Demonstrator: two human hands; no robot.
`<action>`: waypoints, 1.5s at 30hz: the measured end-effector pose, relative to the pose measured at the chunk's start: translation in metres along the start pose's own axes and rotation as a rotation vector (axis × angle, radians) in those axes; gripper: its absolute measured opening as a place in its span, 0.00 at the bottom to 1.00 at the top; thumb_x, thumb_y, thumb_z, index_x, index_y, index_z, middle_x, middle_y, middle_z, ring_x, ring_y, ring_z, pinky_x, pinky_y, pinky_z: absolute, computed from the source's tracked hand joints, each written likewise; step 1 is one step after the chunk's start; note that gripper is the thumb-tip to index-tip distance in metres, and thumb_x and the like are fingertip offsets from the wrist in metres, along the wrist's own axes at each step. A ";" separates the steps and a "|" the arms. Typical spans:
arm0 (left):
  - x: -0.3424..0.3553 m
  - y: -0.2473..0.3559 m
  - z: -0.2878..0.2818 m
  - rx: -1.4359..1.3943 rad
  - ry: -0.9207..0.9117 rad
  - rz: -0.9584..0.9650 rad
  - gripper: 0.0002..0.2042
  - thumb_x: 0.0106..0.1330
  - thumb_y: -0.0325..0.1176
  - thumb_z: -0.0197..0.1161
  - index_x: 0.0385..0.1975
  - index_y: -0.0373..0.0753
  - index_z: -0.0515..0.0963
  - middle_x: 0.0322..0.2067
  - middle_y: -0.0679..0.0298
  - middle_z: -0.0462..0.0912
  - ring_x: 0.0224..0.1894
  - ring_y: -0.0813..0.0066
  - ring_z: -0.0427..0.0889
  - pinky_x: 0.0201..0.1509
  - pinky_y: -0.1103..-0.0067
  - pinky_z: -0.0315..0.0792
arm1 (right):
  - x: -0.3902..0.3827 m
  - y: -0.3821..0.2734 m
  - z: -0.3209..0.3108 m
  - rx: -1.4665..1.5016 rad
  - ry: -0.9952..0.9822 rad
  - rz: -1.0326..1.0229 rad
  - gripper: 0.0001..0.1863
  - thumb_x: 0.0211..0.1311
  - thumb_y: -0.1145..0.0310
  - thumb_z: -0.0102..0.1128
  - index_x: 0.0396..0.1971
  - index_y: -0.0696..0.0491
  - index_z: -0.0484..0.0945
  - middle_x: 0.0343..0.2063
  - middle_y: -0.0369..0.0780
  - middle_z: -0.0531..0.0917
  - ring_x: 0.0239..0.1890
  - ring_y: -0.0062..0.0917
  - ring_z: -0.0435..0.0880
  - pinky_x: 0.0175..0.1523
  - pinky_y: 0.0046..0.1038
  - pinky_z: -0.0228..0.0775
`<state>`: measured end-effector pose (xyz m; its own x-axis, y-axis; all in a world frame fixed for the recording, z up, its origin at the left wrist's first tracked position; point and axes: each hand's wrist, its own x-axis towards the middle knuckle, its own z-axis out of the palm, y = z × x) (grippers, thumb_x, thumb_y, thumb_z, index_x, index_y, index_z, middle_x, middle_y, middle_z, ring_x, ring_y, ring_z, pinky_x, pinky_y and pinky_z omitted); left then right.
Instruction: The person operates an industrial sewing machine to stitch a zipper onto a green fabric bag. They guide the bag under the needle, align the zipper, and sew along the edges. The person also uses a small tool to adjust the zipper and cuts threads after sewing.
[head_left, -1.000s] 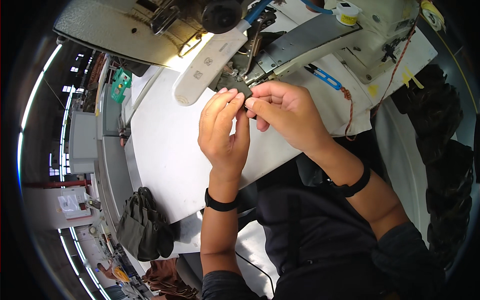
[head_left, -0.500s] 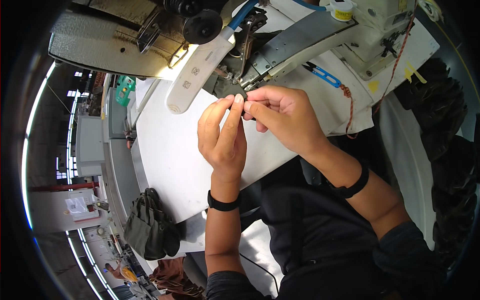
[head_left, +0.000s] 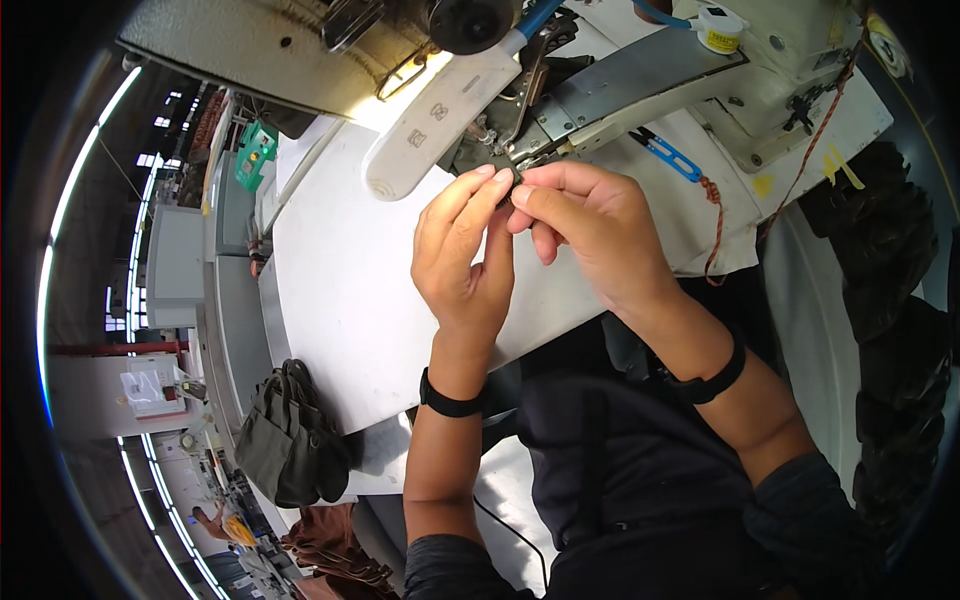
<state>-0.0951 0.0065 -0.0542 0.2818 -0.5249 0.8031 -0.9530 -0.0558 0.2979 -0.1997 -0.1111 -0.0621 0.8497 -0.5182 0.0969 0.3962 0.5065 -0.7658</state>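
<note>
A small dark piece (head_left: 515,184), perhaps fabric or leather, is pinched between the fingertips of both hands, just in front of the sewing machine's working end. My left hand (head_left: 462,245) grips its left side, fingers closed and pointing up. From the right, my right hand (head_left: 600,225) pinches the other side with thumb and forefinger, its remaining fingers curled beneath. The fingers cover much of the piece, so its full shape is hidden. Right behind the fingertips is the end of the sewing machine's long metal arm (head_left: 640,85).
A white lamp (head_left: 435,130) hangs left of the hands, below the machine head (head_left: 250,50). Blue thread snips (head_left: 668,155) on a braided cord (head_left: 714,230) lie right on the white table (head_left: 340,310). A dark green bag (head_left: 292,435) rests at the table's left edge; dark material (head_left: 885,240) hangs far right.
The view has shifted, so the machine and table appear farther right. Both hands still pinch the dark piece, which shows more between the fingertips. My right hand's lower fingers have loosened slightly.
</note>
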 end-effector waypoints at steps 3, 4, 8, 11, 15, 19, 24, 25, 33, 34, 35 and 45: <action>-0.002 0.001 0.001 -0.061 0.021 -0.028 0.18 0.63 0.14 0.72 0.51 0.37 0.89 0.52 0.55 0.89 0.51 0.62 0.89 0.54 0.73 0.84 | -0.001 -0.005 0.000 0.051 0.034 0.056 0.11 0.76 0.67 0.64 0.44 0.60 0.86 0.30 0.39 0.88 0.25 0.16 0.80 0.32 0.20 0.73; -0.003 0.001 0.001 -0.096 0.027 -0.044 0.17 0.63 0.14 0.72 0.51 0.37 0.90 0.52 0.54 0.89 0.50 0.63 0.90 0.53 0.74 0.84 | -0.001 -0.007 0.000 0.067 0.037 0.089 0.11 0.76 0.66 0.64 0.43 0.59 0.86 0.30 0.39 0.88 0.24 0.16 0.79 0.32 0.20 0.72; -0.004 0.003 0.003 -0.105 0.049 -0.060 0.16 0.64 0.15 0.73 0.51 0.36 0.89 0.51 0.54 0.89 0.50 0.63 0.90 0.54 0.73 0.85 | 0.004 -0.014 -0.002 0.030 0.049 0.154 0.13 0.77 0.62 0.64 0.35 0.55 0.85 0.29 0.37 0.86 0.23 0.16 0.78 0.31 0.22 0.72; -0.005 0.006 0.004 -0.144 0.067 -0.127 0.16 0.64 0.17 0.74 0.51 0.36 0.89 0.51 0.55 0.90 0.52 0.64 0.90 0.57 0.72 0.83 | 0.008 -0.015 0.000 0.037 0.051 0.170 0.14 0.74 0.61 0.67 0.30 0.55 0.85 0.25 0.35 0.86 0.20 0.15 0.78 0.30 0.20 0.71; -0.008 0.011 0.003 -0.248 0.091 -0.287 0.14 0.65 0.19 0.74 0.50 0.36 0.89 0.51 0.56 0.91 0.54 0.64 0.89 0.60 0.72 0.81 | 0.008 -0.015 0.003 0.006 0.064 0.165 0.14 0.74 0.62 0.68 0.30 0.55 0.85 0.24 0.34 0.85 0.20 0.14 0.77 0.30 0.20 0.70; -0.008 0.011 0.006 -0.333 0.109 -0.377 0.13 0.65 0.19 0.74 0.48 0.37 0.89 0.50 0.56 0.91 0.54 0.64 0.89 0.60 0.72 0.81 | 0.007 -0.017 0.006 -0.068 0.089 0.112 0.11 0.72 0.65 0.69 0.33 0.57 0.85 0.24 0.34 0.84 0.20 0.13 0.76 0.29 0.19 0.69; -0.008 0.013 0.010 -0.338 0.125 -0.380 0.12 0.65 0.19 0.73 0.47 0.37 0.89 0.50 0.57 0.91 0.54 0.65 0.89 0.61 0.72 0.80 | 0.009 -0.020 0.006 -0.181 0.101 0.054 0.09 0.72 0.66 0.70 0.35 0.57 0.87 0.23 0.33 0.83 0.19 0.12 0.75 0.26 0.17 0.65; -0.008 0.013 0.010 -0.335 0.126 -0.373 0.12 0.65 0.19 0.73 0.47 0.37 0.89 0.50 0.57 0.91 0.54 0.65 0.89 0.61 0.72 0.80 | 0.010 -0.021 0.006 -0.200 0.099 0.043 0.09 0.72 0.66 0.70 0.35 0.57 0.87 0.22 0.33 0.83 0.19 0.12 0.74 0.26 0.17 0.65; -0.007 0.012 0.012 -0.349 0.136 -0.433 0.11 0.66 0.20 0.73 0.47 0.37 0.89 0.51 0.56 0.91 0.55 0.65 0.89 0.63 0.71 0.80 | 0.013 -0.021 0.009 -0.248 0.110 0.018 0.09 0.70 0.67 0.70 0.34 0.58 0.87 0.22 0.33 0.83 0.18 0.12 0.74 0.25 0.17 0.65; -0.007 0.012 0.012 -0.349 0.136 -0.439 0.11 0.67 0.20 0.73 0.47 0.37 0.89 0.51 0.56 0.91 0.55 0.65 0.89 0.63 0.71 0.79 | 0.014 -0.022 0.010 -0.249 0.116 0.022 0.09 0.70 0.67 0.70 0.34 0.58 0.87 0.22 0.33 0.83 0.18 0.12 0.74 0.25 0.17 0.65; -0.006 0.012 0.012 -0.340 0.135 -0.430 0.11 0.67 0.20 0.73 0.47 0.37 0.89 0.51 0.57 0.91 0.55 0.64 0.89 0.63 0.71 0.79 | 0.014 -0.023 0.011 -0.252 0.124 0.025 0.09 0.70 0.67 0.70 0.33 0.58 0.87 0.22 0.33 0.83 0.18 0.12 0.74 0.25 0.17 0.65; 0.003 0.008 0.014 -0.155 0.154 -0.262 0.10 0.67 0.18 0.71 0.46 0.35 0.88 0.50 0.55 0.91 0.54 0.63 0.89 0.61 0.71 0.80 | 0.010 -0.026 0.015 -0.218 0.168 0.074 0.13 0.73 0.63 0.66 0.38 0.60 0.88 0.25 0.37 0.86 0.20 0.16 0.79 0.28 0.20 0.72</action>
<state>-0.1029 -0.0077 -0.0569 0.5399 -0.3743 0.7539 -0.8208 -0.0359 0.5701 -0.1962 -0.1184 -0.0318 0.7969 -0.6014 -0.0573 0.2355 0.3965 -0.8873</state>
